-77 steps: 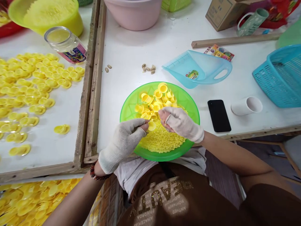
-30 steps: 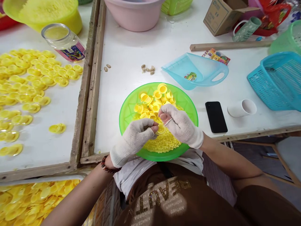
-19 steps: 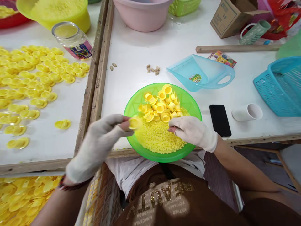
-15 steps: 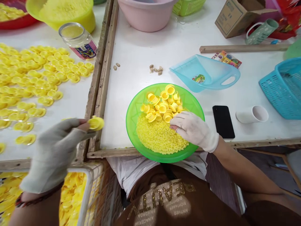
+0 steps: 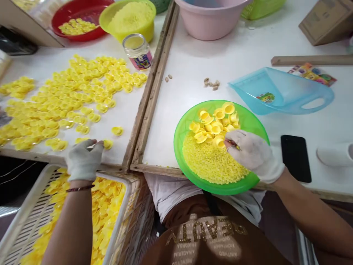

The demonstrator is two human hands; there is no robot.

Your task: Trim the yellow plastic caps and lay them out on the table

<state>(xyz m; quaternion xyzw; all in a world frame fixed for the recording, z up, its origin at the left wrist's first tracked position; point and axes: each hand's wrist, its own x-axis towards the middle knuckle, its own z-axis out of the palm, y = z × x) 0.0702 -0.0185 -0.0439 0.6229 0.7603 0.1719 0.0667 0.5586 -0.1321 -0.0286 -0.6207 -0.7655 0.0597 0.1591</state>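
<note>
My left hand (image 5: 85, 156), in a white fingertip-less glove, is low over the left table's front edge. Its thumb and forefinger are a little apart, and the thumb tip is right against a small yellow toy cup on a saucer (image 5: 107, 144) lying on the table. Many more such pieces (image 5: 63, 99) spread beyond it. My gloved right hand (image 5: 252, 152) is closed over the green plate (image 5: 180, 162), with a bit of yellow between its fingers. On the plate are yellow cups (image 5: 216, 127) and a heap of tiny yellow pellets (image 5: 212, 167). One cup touches the right fingertips.
A white crate (image 5: 125, 206) of yellow pieces stands below the left table. A wooden strip (image 5: 150, 92) divides the tables. Farther back are a jar (image 5: 138, 51), yellow bowl (image 5: 150, 31) and pink basin (image 5: 209, 22). A blue scoop (image 5: 292, 92), phone (image 5: 296, 158) and white cup (image 5: 333, 154) are right.
The view has swung left. My left hand has lowered, and the yellow cup and saucer it pinched now rests on the table. My right hand has stayed over the plate, its fingers more curled.
</note>
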